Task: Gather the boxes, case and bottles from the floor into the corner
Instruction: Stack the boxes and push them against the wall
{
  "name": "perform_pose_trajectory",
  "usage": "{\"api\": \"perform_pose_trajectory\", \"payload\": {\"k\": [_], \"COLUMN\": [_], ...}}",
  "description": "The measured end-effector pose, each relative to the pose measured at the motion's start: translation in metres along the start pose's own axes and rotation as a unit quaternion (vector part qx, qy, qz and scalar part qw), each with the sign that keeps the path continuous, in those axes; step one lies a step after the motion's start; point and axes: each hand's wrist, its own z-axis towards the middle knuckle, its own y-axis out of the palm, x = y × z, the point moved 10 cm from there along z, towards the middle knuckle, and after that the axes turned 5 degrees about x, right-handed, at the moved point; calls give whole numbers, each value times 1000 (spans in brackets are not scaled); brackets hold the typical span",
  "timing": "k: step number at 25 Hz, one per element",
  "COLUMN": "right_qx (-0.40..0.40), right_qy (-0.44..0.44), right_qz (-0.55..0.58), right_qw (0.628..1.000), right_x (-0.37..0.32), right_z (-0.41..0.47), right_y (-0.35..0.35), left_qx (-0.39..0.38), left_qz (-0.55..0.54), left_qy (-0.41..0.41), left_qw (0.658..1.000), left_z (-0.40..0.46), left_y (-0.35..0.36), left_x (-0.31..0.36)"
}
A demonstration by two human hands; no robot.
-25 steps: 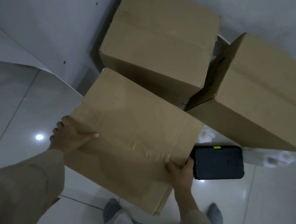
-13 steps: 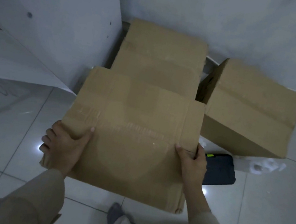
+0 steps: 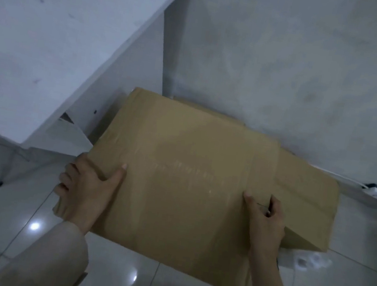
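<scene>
Large cardboard box [image 3: 177, 178] held up near corner by wall, above floor. Left hand [image 3: 88, 186] grips left edge, thumb on top; right hand [image 3: 264, 218] grips right edge. Second box [image 3: 306, 199] just behind, at right. White bench [image 3: 51, 36] at left.

Dim, bluish light is washing the view; bright glare spots are shining on the floor [image 3: 35, 226] below the grip, and edges are bending and blurring.

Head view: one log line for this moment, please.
phase: carrying | held: cardboard box | left hand: grips left edge | right hand: grips right edge | below right: second box by wall
</scene>
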Motion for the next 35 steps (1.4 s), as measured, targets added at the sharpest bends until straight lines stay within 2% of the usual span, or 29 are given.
{"api": "perform_pose_trajectory", "payload": {"k": [3,7,10,13,17,25,29,32,35], "right_qx": [2,-91,-146,-136,-118,-115,-92,-62,-15], "right_qy": [-33,-75,-130,-143,-175,-215,-215,-275,-344], "right_qz": [12,-33,-121,-207,-249,-269,-295,-334,-368], "right_qw": [999,992,973,958,945,932,926,899,863], "right_x": [-33,-55,-54,-50,-67,-109,-113,-122,-134], "right_z": [19,74,107,136,167,244,256,250,238], "right_y": [5,57,93,109,127,175,186,188,189], "left_qx": [-9,-100,-150,-120,-55,35,39,49,97], "left_qz": [-44,-64,2,89,142,147,177,163,109], "left_qy": [29,102,148,151,176,202,266,292,344], "left_qw": [999,988,977,977,972,968,947,941,927], "left_z": [11,48,69,90,111,162,169,170,161], "left_y": [0,47,83,95,106,132,141,140,131], "left_x": [31,64,79,96,130,192,214,219,224]}}
